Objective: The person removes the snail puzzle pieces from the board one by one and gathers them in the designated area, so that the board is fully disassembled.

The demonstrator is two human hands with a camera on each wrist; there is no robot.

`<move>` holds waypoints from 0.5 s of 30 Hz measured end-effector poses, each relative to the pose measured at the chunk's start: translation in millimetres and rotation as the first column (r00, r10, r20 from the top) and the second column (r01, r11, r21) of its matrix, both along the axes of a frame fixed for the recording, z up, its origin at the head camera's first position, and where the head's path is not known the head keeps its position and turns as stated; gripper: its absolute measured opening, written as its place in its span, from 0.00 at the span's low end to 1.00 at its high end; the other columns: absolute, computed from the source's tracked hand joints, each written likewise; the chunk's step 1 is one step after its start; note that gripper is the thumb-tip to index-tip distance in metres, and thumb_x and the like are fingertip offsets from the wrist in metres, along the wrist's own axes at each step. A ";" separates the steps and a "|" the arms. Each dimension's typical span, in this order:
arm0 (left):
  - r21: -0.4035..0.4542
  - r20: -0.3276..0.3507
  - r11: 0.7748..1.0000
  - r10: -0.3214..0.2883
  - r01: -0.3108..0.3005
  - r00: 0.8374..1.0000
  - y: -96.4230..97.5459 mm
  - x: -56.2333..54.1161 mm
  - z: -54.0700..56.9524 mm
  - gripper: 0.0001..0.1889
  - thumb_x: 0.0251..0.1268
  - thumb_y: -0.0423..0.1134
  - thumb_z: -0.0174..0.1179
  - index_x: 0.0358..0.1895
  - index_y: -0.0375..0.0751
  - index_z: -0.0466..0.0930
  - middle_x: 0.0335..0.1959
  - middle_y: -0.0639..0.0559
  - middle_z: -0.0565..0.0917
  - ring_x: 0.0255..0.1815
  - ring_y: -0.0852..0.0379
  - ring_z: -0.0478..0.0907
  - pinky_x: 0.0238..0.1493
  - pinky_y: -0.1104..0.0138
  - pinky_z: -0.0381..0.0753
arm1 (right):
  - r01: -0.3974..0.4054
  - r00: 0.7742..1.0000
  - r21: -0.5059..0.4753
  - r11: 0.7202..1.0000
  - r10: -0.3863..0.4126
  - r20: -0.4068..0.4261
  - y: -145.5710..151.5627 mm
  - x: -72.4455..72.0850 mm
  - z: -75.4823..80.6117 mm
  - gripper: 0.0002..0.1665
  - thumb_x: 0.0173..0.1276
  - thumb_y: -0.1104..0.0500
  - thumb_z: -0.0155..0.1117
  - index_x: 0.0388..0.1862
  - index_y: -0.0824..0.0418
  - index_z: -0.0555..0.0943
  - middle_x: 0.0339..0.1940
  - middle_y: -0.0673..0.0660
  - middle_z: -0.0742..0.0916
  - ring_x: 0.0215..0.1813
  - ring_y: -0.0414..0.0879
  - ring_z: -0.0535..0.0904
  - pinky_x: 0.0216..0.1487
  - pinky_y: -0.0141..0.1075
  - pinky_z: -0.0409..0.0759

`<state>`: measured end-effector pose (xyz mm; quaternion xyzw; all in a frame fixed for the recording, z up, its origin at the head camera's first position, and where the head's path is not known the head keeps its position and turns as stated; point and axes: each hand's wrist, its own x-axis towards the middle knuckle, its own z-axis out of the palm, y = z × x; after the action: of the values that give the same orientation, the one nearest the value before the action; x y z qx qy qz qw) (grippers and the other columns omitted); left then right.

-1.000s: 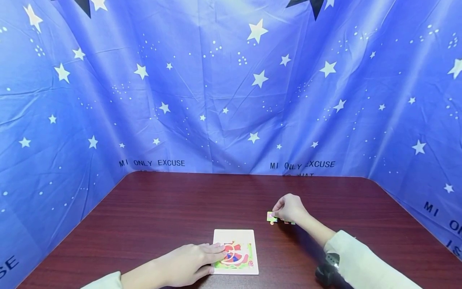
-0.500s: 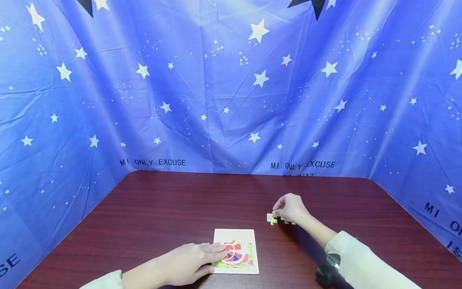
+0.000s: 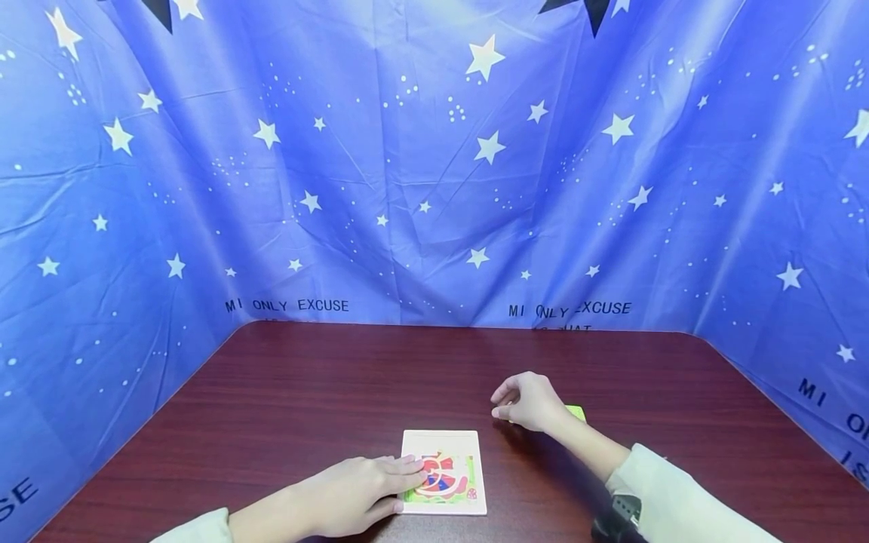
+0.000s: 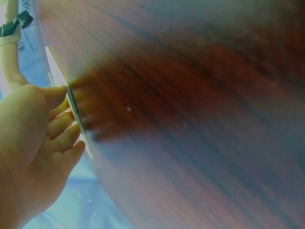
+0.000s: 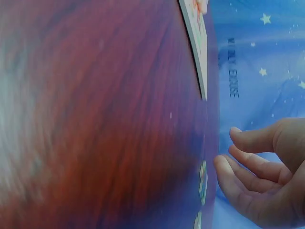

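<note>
A square puzzle board [image 3: 444, 435] with a pale frame and a red, blue and green picture lies flat near the table's front. My left hand [image 3: 360, 494] rests on its left side, fingers extended over the picture; in the left wrist view the thumb [image 4: 56, 95] touches the board's edge. Beyond the board to the right, my right hand [image 3: 536, 403] hovers low over the table. Its thumb and fingers are apart with nothing between them in the right wrist view. Puzzle pieces [image 5: 203, 183] lie beneath, mostly hidden by the hand; one green piece [image 3: 575, 412] shows behind the wrist.
The dark red-brown wooden table [image 3: 305, 385] reaches back to a blue curtain [image 3: 407, 181] with white stars, which also hangs along both sides. A black device [image 3: 616, 516] is strapped at the right wrist.
My right hand has shifted slightly left and nearer, its thumb and fingers spreading. It now covers pieces seen before, and a green piece has come into sight behind its wrist. The left hand stays put.
</note>
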<state>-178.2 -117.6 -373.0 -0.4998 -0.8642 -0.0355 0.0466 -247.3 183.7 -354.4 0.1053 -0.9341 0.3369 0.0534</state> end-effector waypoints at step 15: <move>0.004 -0.015 1.000 -0.005 0.005 1.000 -0.2 -1.3 -1.3 0.22 0.70 0.43 0.54 0.67 0.48 0.72 0.66 0.51 0.76 0.66 0.56 0.75 0.59 0.63 0.80 | -0.314 0.949 -0.029 0.949 0.314 0.007 -21.2 23.8 -4.6 0.07 0.50 0.66 0.74 0.31 0.62 0.86 0.26 0.52 0.88 0.27 0.36 0.82 0.28 0.24 0.77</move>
<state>-179.4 -117.8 -374.3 -0.5022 -0.8624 -0.0336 0.0542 -223.5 162.5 -359.0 0.2498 -0.9009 0.3548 -0.0047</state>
